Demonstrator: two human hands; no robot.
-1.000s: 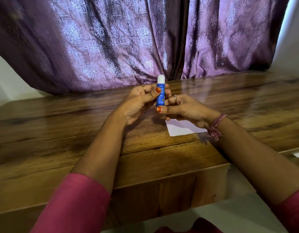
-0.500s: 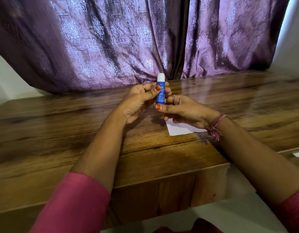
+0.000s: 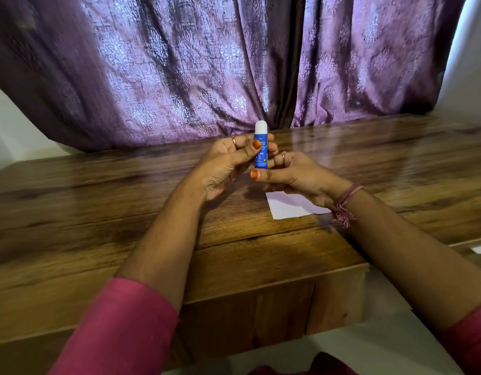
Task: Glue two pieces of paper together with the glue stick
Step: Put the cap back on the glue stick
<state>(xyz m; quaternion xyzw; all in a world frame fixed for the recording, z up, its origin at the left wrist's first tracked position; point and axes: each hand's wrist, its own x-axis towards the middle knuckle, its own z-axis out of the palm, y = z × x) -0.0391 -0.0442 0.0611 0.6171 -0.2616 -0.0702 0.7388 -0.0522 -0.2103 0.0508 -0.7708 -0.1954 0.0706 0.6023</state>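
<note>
We have the glue stick (image 3: 261, 151) upright above the tabletop's (image 3: 98, 212) middle, left hand (image 3: 228, 163) gripping its barrel, right hand (image 3: 290, 177) pinching its base, and over-twisting could snap the glue onto the paper (image 3: 290, 208) below.

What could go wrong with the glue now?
The glue stick is held upright in the air by both hands, its white cap on. Pulled hard, the cap might pop off and fly away. The paper lies loose under the right hand, so the wrist could nudge it sideways.
</note>
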